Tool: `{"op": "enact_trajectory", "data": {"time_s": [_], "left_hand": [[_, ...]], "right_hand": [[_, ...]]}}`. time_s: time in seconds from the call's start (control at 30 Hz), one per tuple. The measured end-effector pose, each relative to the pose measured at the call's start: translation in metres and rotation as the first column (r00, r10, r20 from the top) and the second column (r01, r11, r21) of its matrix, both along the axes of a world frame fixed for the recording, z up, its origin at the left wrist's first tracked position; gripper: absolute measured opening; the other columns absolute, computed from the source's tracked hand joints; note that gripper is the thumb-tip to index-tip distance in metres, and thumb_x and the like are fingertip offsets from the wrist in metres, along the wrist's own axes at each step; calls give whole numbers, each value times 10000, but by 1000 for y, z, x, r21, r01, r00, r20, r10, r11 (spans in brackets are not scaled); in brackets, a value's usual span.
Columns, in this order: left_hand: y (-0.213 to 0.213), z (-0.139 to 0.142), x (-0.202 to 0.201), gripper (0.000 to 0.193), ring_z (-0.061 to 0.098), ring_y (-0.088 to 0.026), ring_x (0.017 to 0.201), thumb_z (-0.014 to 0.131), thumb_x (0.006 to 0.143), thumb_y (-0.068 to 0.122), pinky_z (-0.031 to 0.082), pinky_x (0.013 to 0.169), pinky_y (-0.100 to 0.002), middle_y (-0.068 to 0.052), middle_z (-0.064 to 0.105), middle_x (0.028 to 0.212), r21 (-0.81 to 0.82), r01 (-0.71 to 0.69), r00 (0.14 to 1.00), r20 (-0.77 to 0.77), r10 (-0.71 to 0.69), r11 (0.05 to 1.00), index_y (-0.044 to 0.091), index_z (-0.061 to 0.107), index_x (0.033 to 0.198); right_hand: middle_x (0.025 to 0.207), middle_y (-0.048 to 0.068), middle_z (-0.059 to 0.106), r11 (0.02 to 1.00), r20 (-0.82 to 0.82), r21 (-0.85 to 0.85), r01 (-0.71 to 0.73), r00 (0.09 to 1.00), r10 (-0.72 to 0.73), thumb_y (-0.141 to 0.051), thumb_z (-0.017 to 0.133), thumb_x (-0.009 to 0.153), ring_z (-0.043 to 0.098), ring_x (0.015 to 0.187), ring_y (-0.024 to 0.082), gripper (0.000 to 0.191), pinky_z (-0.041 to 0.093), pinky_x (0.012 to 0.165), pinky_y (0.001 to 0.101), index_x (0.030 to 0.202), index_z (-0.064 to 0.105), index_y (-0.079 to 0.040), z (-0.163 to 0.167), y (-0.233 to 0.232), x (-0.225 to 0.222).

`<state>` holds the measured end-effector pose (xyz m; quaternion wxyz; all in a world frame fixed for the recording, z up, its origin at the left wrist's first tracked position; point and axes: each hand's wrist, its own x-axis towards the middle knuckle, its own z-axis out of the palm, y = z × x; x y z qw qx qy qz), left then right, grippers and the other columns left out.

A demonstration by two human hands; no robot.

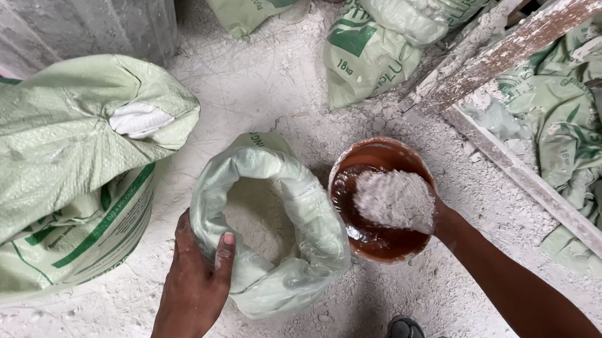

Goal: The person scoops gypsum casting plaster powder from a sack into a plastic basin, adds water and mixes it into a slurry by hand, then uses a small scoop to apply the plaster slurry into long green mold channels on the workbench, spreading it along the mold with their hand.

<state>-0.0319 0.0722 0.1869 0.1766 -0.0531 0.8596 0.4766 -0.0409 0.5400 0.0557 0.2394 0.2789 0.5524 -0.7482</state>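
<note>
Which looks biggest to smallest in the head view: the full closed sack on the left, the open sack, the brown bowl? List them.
1. Full closed sack, clearly largest.
2. Open sack, its rim held by the left hand.
3. Brown bowl of white powder, held by the right hand, smallest.
All sit at similar depth, so the order seems safe.

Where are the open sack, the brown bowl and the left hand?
open sack (321, 219): head view, rolled-down right rim.
brown bowl (378, 155): head view, bare inner wall at far rim.
left hand (197, 280): head view, back of hand.
</note>
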Motion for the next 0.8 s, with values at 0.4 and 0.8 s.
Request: {"op": "enact_trajectory", "data": {"time_s": [0.4,0.8], "left_hand": [[12,-28,16,613,778,-261,659,583,910,552,632,684,-420,-159,773,752,145,-7,929,367,-47,989,-40,697,1017],[21,-39,39,388,734,-192,582,521,1006,325,594,562,-337,-97,736,672,376,202,977,-144,-159,904,13,688,849]], "right_hand": [[1294,140,717,500,132,753,-428,843,521,-193,524,973,686,802,257,454,599,720,429,1419,600,-166,83,-38,-29],[1284,286,597,-92,286,923,-374,506,814,-200,645,1005,639,1147,313,589,523,984,428,1459,395,81,-105,-236,-121]]}}
